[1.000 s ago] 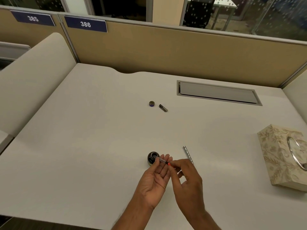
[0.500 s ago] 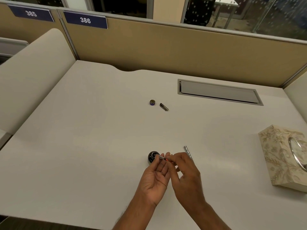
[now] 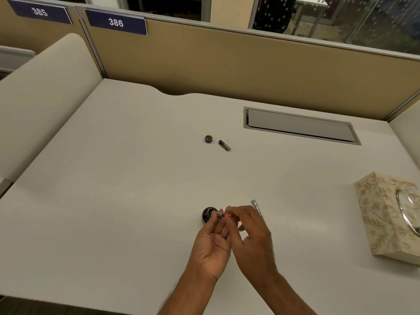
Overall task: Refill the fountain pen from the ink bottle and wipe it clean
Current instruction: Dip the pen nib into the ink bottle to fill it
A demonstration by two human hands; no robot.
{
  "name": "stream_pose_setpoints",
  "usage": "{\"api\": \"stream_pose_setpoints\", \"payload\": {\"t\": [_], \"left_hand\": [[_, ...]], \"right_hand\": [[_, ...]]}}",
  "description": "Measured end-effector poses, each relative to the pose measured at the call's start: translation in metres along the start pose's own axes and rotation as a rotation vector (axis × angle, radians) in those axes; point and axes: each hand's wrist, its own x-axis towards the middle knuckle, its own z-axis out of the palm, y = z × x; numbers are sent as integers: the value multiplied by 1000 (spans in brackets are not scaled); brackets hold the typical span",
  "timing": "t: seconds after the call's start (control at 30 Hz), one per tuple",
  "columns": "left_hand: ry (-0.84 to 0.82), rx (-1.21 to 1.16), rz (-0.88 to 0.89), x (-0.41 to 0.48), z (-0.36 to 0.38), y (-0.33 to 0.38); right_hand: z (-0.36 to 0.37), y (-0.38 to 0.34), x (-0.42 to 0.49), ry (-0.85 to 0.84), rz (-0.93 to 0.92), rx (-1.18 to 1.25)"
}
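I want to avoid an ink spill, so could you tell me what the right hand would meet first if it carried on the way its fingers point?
Most likely the open ink bottle. The right hand points up-left, its pen part aimed at the bottle's mouth, with the left hand's fingertips alongside. Height above the bottle is unclear.

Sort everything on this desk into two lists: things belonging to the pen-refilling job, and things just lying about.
Job:
ink bottle
bottle cap
pen section with converter
pen barrel
pen cap
tissue box, for wiping

Lying about:
desk cable hatch
number plates
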Motion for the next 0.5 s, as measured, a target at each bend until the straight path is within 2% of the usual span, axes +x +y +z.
{"api": "stream_pose_setpoints", "payload": {"t": [0.3,0.5], "left_hand": [[-13,-18,-15,5,-5,2],[-9,-53,-20,2,2,1]], "right_hand": [[5,0,1,53,89,8],[8,-2,2,76,85,24]]}}
